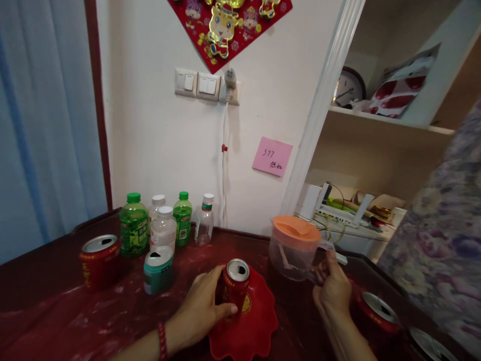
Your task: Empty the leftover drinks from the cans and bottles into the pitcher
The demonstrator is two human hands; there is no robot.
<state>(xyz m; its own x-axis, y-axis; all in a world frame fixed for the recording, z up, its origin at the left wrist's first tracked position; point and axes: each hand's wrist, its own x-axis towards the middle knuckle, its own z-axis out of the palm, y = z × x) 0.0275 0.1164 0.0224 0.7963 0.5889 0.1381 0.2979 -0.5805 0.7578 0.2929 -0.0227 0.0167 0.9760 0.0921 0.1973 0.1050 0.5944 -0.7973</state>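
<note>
My left hand (205, 306), with a red bead bracelet at its wrist, is wrapped around an opened red drink can (236, 288). The can is upright at the red scalloped plate (259, 321); whether its base touches the plate is hidden. My right hand (332, 286) is closed around the handle of a clear plastic pitcher (291, 255) with an orange lid (296, 230). Something pale and thin shows inside the pitcher. Close to my right forearm stands another opened red can (379, 311), with one more red can (430, 346) at the lower right edge.
On the left are a large red can (99, 258), a teal can (158, 273), green-capped bottles (134, 228) and white-capped clear bottles (205, 225). A white cord (224, 180) hangs along the wall. Shelves (376, 118) and a floral curtain (439, 240) bound the right side.
</note>
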